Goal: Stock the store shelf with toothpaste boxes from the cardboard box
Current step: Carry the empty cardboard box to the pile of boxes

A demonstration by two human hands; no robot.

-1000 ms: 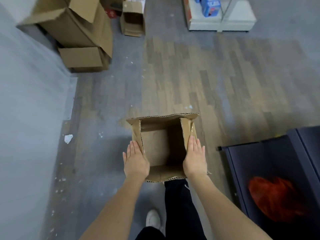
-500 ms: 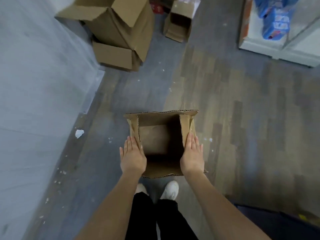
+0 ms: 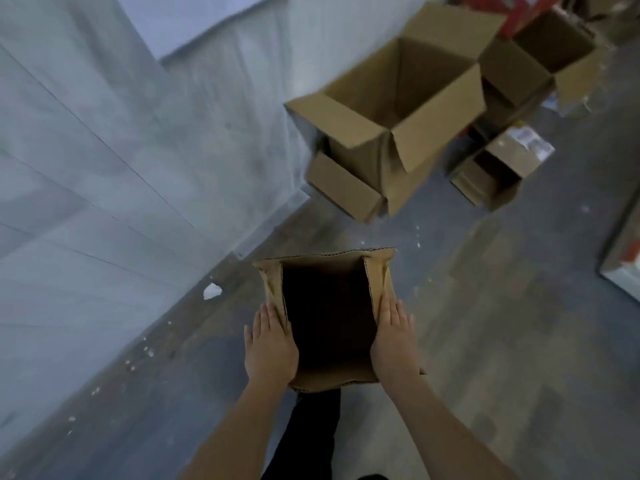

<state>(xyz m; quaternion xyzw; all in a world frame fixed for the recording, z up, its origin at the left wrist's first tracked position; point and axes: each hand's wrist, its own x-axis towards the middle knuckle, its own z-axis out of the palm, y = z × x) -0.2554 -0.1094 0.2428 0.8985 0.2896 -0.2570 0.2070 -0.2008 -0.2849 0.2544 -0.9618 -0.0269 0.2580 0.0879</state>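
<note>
got the cardboard box [image 3: 329, 268] carried between my two palms, open top facing up at me. my left hand [image 3: 270, 348] is flat against its left wall and my right hand [image 3: 394, 341] flat against its right wall, fingers straight and pointing away from me, so the grip is just a squeeze from both sides, nothing curled around anything. the inside of the box is too dark to tell what's in there, can't see any toothpaste boxes from here. side flaps stand up just past my fingertips. below the grip is the grey floor [image 3: 485, 341] and my dark trouser leg [image 3: 311, 434] under the near edge of the box. ahead of the grip, well apart from it, a big open carton [image 3: 408, 109] sits on top of a flatter closed one [image 3: 343, 188], right by the pale wall [image 3: 104, 168] that runs off to my left. further right of those are a couple more open cartons [image 3: 540, 57], blurry. a white scrap [image 3: 212, 291] lies on the floor left of my left hand, near the wall.
</note>
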